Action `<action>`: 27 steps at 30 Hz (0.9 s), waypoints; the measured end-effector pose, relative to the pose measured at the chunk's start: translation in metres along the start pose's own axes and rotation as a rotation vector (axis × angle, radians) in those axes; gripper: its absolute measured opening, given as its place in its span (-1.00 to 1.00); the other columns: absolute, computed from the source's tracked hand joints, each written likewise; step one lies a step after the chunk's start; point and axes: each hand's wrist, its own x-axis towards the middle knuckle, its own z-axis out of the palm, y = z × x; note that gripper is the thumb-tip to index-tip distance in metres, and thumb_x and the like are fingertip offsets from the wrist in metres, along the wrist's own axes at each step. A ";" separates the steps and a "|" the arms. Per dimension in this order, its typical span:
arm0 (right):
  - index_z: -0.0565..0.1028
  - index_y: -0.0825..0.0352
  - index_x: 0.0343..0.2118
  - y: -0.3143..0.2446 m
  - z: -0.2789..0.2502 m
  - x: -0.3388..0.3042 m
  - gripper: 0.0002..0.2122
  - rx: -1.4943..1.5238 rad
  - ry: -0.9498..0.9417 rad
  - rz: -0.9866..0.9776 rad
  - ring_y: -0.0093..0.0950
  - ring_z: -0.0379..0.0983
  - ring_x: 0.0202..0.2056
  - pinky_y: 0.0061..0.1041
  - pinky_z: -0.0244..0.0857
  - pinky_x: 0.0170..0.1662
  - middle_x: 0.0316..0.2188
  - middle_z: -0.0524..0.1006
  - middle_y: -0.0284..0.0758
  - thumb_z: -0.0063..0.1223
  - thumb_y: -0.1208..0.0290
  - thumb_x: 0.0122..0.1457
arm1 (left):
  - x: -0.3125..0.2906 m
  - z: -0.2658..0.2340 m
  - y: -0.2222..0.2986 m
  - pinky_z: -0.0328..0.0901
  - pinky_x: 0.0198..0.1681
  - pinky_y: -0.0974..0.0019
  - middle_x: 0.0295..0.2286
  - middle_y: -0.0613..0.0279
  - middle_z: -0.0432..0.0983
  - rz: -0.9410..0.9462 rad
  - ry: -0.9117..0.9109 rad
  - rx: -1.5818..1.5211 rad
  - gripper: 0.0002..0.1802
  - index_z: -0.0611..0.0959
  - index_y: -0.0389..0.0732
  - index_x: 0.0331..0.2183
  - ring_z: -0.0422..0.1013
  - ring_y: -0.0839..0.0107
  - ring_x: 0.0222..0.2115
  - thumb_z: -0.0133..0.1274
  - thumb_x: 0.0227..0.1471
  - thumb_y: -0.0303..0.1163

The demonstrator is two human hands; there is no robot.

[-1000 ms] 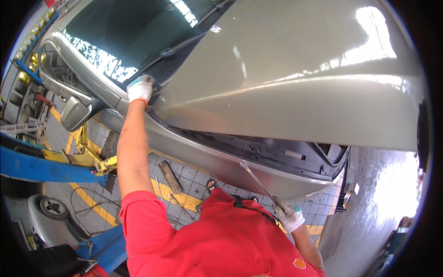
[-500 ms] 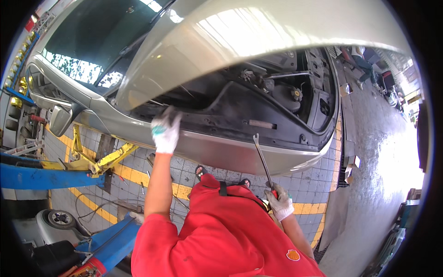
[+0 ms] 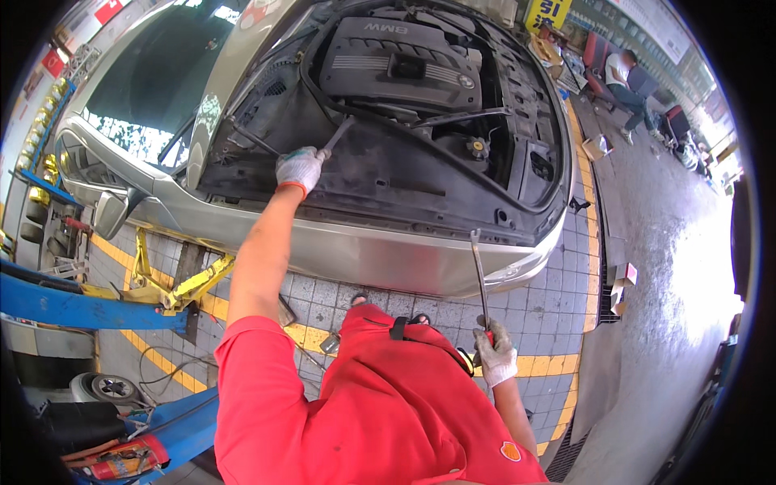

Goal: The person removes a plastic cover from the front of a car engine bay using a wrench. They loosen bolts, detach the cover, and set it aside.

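The hood (image 3: 217,101) of the silver car stands raised, seen nearly edge-on beside the windshield. My left hand (image 3: 301,168), in a white knit glove, reaches over the fender (image 3: 380,259) into the engine bay. It is closed at the lower end of a flat grey strip (image 3: 339,133), whose kind I cannot make out. Just left of that hand runs a thin dark rod (image 3: 255,137). Low at the right, my gloved right hand (image 3: 496,354) is wrapped round the red handle of a long forked pry tool (image 3: 479,271). Its metal tip points up, close to the fender edge.
A black engine cover (image 3: 400,69) fills the far part of the bay. Blue and yellow lift arms (image 3: 89,307) lie at the left. Behind the car's front, a person (image 3: 618,73) sits at the far right. An opened box (image 3: 622,287) is on the floor.
The hood has swung up, uncovering the engine bay. My left hand has gone from the hood's edge deeper into the bay, onto the grey strip. The pry tool has shifted slightly right.
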 end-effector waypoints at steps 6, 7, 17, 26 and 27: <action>0.59 0.31 0.07 0.017 -0.011 0.003 -0.65 -0.107 0.141 -0.088 -0.44 0.52 -0.28 -0.41 0.38 -0.23 -0.28 0.60 -0.23 0.27 0.30 0.28 | 0.004 -0.002 -0.002 0.38 0.02 -0.13 -0.07 -0.12 0.62 0.057 -0.105 0.017 -0.27 0.71 -0.15 -0.12 0.50 -0.17 0.00 -0.20 0.30 0.31; 0.58 0.31 0.03 0.019 -0.008 0.001 -0.68 -0.049 0.163 -0.055 -0.53 0.48 -0.41 -0.47 0.35 -0.39 -0.38 0.57 -0.31 0.28 0.29 0.28 | 0.006 0.005 -0.007 0.37 0.04 -0.15 -0.04 -0.16 0.60 0.025 -0.148 0.017 -0.24 0.70 -0.19 -0.11 0.48 -0.20 0.02 -0.21 0.30 0.32; 0.54 0.37 -0.19 0.000 0.004 0.003 -0.68 0.338 0.374 0.192 -0.57 0.54 -0.37 -0.49 0.44 -0.30 -0.45 0.62 -0.38 0.28 0.16 0.29 | -0.033 -0.010 0.004 0.34 -0.02 -0.13 -0.18 -0.29 0.62 0.171 -0.174 -0.052 -0.20 0.72 -0.29 -0.18 0.50 -0.25 -0.06 -0.22 0.31 0.31; 0.42 0.30 0.23 -0.027 -0.027 0.186 -0.56 1.065 0.467 0.042 -0.46 0.57 -0.40 -0.40 0.51 -0.34 -0.19 0.60 -0.28 0.16 0.35 0.33 | -0.036 -0.030 0.009 0.35 -0.03 -0.14 -0.19 -0.30 0.62 0.205 -0.177 0.008 -0.21 0.72 -0.29 -0.18 0.50 -0.26 -0.07 -0.21 0.33 0.29; 0.44 0.30 0.22 -0.030 -0.031 0.202 -0.58 1.072 0.489 0.040 -0.48 0.55 -0.43 -0.43 0.48 -0.38 -0.23 0.61 -0.30 0.15 0.38 0.32 | -0.033 -0.029 0.007 0.35 -0.02 -0.15 -0.19 -0.30 0.61 0.212 -0.188 0.015 -0.21 0.72 -0.29 -0.18 0.50 -0.27 -0.07 -0.21 0.32 0.29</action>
